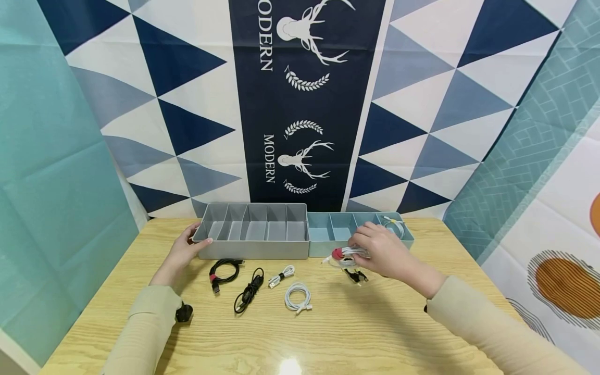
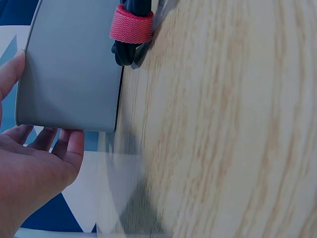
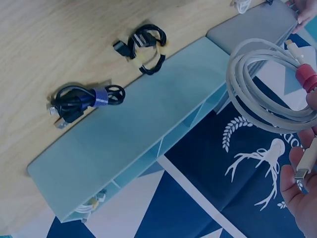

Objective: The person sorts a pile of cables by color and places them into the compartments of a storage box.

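Observation:
My left hand [image 1: 182,251] grips the left end of a grey divided storage box [image 1: 253,250]. In the left wrist view its thumb lies at the box's rim and its fingers bend against the end wall. My right hand [image 1: 380,250] holds a coiled white cable [image 3: 257,94] with a red strap [image 3: 306,77], in front of a blue-green divided box [image 1: 323,249]. One white plug [image 3: 306,161] of that cable lies by the fingers in the right wrist view. Another white cable [image 1: 395,225] sits in the blue-green box's rightmost compartment.
In front of the boxes lie a black cable with a red strap [image 1: 225,273], a black bundled cable [image 1: 249,291], a small white cable [image 1: 282,276] and a white coil [image 1: 298,298]. Two black cables, one with a purple strap [image 3: 100,96], lie before the blue-green box. A black plug [image 1: 184,313] is by the left sleeve.

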Demonstrator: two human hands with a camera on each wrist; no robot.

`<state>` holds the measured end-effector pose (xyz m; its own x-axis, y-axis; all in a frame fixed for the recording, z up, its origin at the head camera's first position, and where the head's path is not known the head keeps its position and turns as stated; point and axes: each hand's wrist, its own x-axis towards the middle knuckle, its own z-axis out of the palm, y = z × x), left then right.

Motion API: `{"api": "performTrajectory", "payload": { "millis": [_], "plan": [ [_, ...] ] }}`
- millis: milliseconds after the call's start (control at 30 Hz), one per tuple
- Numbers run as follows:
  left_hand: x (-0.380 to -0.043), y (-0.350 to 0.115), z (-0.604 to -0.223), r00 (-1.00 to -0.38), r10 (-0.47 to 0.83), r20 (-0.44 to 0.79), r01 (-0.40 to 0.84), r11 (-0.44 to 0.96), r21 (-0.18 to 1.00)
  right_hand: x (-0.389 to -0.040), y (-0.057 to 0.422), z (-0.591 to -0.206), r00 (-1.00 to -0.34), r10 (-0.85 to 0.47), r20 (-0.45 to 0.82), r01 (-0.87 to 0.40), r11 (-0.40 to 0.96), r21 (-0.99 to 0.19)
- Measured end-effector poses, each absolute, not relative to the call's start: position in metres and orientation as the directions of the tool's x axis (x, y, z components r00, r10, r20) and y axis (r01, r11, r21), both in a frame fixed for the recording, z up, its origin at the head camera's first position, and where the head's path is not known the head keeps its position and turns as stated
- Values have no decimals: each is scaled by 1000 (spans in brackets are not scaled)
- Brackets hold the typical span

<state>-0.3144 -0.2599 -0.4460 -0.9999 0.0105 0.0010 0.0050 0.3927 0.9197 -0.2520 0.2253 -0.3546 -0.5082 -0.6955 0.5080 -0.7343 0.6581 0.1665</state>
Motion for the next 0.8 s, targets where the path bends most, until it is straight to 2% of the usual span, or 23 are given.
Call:
{"api": "performTrajectory", "payload": {
  "millis": [800],
  "plan": [
    [-315, -259, -447, -1000, 9, -4, 0, 385, 923, -266, 252, -332, -508, -637, 580, -692, 703, 166]
  ]
}}
